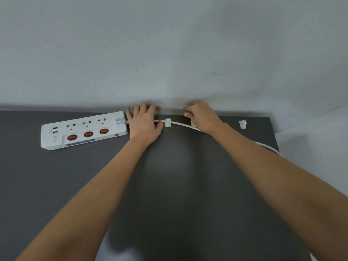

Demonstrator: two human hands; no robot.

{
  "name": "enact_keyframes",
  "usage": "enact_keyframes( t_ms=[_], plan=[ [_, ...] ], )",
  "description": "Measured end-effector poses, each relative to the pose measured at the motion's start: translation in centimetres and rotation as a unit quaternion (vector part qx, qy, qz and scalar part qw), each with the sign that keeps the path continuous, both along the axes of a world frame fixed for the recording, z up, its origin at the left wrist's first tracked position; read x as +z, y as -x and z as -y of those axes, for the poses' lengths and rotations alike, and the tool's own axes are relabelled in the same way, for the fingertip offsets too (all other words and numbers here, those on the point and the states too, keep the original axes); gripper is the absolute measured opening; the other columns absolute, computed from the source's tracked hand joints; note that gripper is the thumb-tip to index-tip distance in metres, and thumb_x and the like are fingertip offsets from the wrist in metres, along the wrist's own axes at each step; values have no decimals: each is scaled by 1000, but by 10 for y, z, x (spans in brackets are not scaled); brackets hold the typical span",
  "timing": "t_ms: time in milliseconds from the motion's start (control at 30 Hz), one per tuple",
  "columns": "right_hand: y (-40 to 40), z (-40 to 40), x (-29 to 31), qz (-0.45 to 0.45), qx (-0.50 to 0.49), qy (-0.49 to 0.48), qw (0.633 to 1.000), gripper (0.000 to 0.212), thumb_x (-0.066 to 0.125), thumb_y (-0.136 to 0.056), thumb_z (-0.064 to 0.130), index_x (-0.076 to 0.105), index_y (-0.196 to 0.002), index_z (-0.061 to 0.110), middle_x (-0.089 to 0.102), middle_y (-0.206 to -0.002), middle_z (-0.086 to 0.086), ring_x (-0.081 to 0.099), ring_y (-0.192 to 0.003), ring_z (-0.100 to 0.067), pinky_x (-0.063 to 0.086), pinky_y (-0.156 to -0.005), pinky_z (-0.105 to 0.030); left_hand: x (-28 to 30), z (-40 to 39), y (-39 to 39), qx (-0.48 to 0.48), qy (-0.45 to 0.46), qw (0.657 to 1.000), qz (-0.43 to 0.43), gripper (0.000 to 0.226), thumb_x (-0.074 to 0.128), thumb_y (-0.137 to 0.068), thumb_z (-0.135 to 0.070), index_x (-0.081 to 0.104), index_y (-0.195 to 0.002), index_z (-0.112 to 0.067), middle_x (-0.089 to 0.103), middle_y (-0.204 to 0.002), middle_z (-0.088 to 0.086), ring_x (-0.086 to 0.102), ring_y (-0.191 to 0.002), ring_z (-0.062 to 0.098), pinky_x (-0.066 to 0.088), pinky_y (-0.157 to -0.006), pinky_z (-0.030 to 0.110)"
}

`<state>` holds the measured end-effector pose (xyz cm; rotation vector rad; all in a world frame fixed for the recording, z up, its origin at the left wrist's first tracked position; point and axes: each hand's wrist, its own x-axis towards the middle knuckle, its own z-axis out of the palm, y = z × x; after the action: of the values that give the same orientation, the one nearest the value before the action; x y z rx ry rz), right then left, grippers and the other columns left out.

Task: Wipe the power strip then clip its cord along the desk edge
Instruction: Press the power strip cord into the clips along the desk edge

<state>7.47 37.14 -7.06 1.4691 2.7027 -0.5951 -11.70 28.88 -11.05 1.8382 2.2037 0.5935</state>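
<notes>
A dark grey desk (178, 176) fills the lower half of the frame, pushed against a pale grey wall (169, 49) that fills the upper half. A white power strip (83, 130) lies flat on the desk at centre left, near the far edge, showing three sockets, three red rocker switches, two USB ports and a small red light at its right end. Its white cord (180, 124) leaves the strip's right end and runs rightward along the far desk edge, passing through a small white cable clip (168, 123) at centre frame, then curving down off the desk's right side. The left hand (144, 123) lies palm down with fingers spread flat, covering the cord just right of the strip and pressing rather than gripping. The right hand (201, 117), right of centre, has its fingers curled down over the cord and a second white piece beneath it; how tightly it grips cannot be told. A spare white clip (243, 124) sits alone near the desk's far right corner
</notes>
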Motion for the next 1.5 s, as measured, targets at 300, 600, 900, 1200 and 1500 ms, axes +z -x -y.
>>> enact_keyframes(
  t_ms=[300, 600, 900, 1200, 1500],
  plan=[
    [-39, 2, -16, -34, -5, 16, 999, 18, 60, -86, 17, 68, -78, 3, 70, -77, -16, 61, -73, -31, 33, -62, -29, -6, -25, -65, -137, 40, 975, 168, 13, 68, -82, -29, 74, -87, -19, 69, -91, 4, 60, -92, 25, 44, -90, 46],
    [-41, -6, -16, -46, 10, 3, 999, 24, 55, -91, 20, 72, -93, 3, 72, -89, -18, 63, -82, -34, 46, -74, -37, -14, -23, -72, -129, -3, 984, 126, 21, 56, -92, -29, 65, -95, -10, 63, -97, 8, 56, -97, 28, 34, -82, 41],
    [-54, -13, -2, -28, 7, 41, 999, 23, 54, -92, 19, 70, -99, 3, 72, -96, -18, 62, -89, -34, 43, -77, -34, -14, -27, -88, -51, -22, 997, 52, 17, 55, -88, -22, 62, -102, -15, 60, -105, 6, 52, -101, 28, 31, -87, 42],
    [-113, -9, -5, -61, -75, 44, 994, 22, 65, -84, 13, 70, -103, 3, 73, -102, -16, 65, -97, -28, 47, -87, -30, -3, -46, -136, -187, 25, 975, 113, 20, 62, -87, -33, 72, -98, -21, 66, -100, 3, 58, -99, 25, 37, -88, 39],
    [-112, -16, -13, -22, -45, 15, 999, 19, 54, -90, 15, 67, -95, 2, 71, -95, -19, 62, -90, -35, 46, -79, -38, -11, -52, -149, -110, 27, 978, 173, 17, 70, -81, -32, 73, -86, -16, 64, -85, 7, 60, -84, 28, 46, -80, 46]
  ],
)
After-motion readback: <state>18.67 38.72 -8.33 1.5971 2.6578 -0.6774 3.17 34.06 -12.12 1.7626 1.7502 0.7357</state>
